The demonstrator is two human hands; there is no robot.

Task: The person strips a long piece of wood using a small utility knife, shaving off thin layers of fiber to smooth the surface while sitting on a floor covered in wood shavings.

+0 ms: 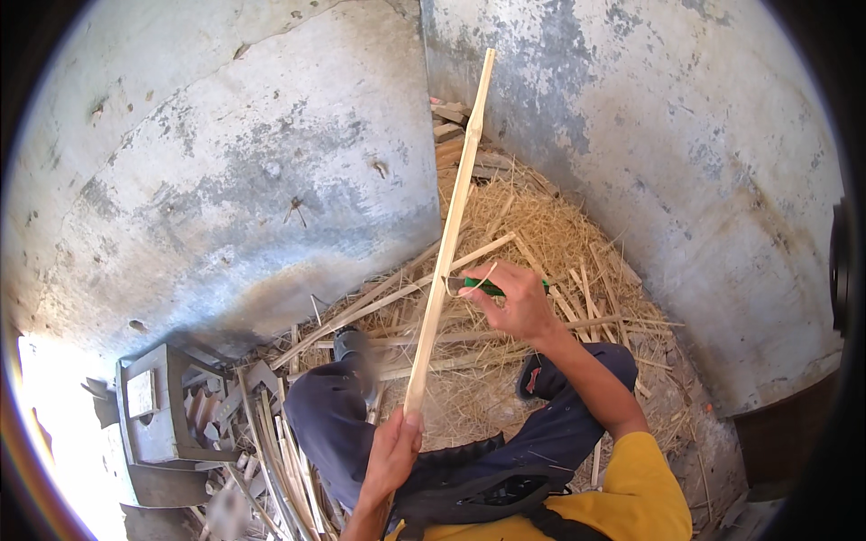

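My left hand (394, 453) is closed round the lower end of a long, pale bamboo strip (451, 221). The strip slants up and away toward the corner, with a thicker node near its far end. In my right hand (514, 302) is a green-handled knife (487, 288), gripped with the fingers wrapped round the handle. Its short blade meets the strip's right edge about midway along. A thin curled shaving (483, 278) loops off the strip by the blade and my fingers.
Loose shavings (541, 215) heap up in the corner between two worn walls (298, 135). Several cut strips (415, 287) lie across the floor around my feet. A grey metal frame (153, 397) stands at left, beside long strips (280, 451). My bent knees flank the work.
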